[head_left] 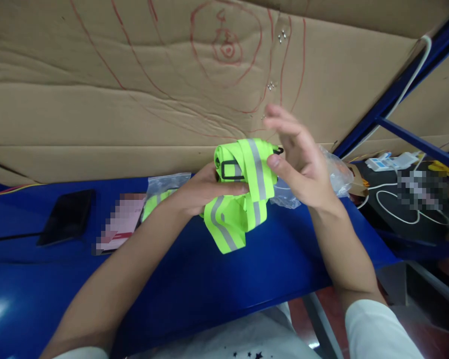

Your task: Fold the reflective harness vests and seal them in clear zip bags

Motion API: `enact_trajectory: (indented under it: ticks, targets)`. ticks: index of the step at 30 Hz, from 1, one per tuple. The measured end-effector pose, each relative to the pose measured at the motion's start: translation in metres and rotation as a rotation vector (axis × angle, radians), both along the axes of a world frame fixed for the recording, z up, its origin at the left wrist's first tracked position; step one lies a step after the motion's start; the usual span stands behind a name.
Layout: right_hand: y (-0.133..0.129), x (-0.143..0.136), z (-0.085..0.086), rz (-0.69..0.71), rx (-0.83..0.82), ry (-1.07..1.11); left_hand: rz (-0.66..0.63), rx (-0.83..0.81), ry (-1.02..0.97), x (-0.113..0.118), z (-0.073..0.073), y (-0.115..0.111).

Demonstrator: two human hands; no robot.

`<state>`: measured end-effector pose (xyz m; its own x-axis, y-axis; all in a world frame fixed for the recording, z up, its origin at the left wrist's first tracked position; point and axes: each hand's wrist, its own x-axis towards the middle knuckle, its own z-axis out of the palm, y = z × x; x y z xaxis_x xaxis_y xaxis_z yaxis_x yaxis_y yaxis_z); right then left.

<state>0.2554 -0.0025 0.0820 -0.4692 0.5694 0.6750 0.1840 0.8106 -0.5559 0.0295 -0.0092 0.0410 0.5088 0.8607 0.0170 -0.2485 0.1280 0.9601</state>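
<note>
Neon-yellow reflective strap [261, 167], rolled up and held above the blue bench [209, 284]

The left hand [205, 188] grasps the roll from the left, thumb across its front below a black buckle [223, 171], and a loose length [226, 227] hangs below; the right hand [301, 162] is released, fingers spread, thumb at the roll's right end near a black hook [279, 150], though whether it touches I cannot tell. Just left, a clear bag [172, 180] with more neon-yellow material [157, 202] lies on the bench beside a pink-and-white booklet [123, 219]; farther left is a dark flat device [68, 215]. A crumpled plastic bag [338, 172] lies to the right, beyond the right hand, and a cardboard panel [97, 114] with red drawn lines stands along the far side
</note>
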Motion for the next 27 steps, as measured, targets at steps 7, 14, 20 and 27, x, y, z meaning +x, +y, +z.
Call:
enact_trajectory:
  ticks: [7,14,20,27]
  targets:
    - [0.02,-0.012,-0.028,-0.132,-0.202,-0.028,0.035,0.065,-0.041,0.001,0.0,-0.002]
    - [0.012,-0.022,-0.031,-0.29,0.004,-0.02,0.064,0.118,-0.085,-0.002,-0.011,0.004]
    - [0.011,-0.025,-0.03,-0.129,-0.127,0.023,0.227,0.165,0.024,0.006,0.0,-0.01]
    - [0.012,-0.016,-0.023,0.133,-0.123,-0.055,0.167,0.334,-0.023,0.001,0.001,-0.004]
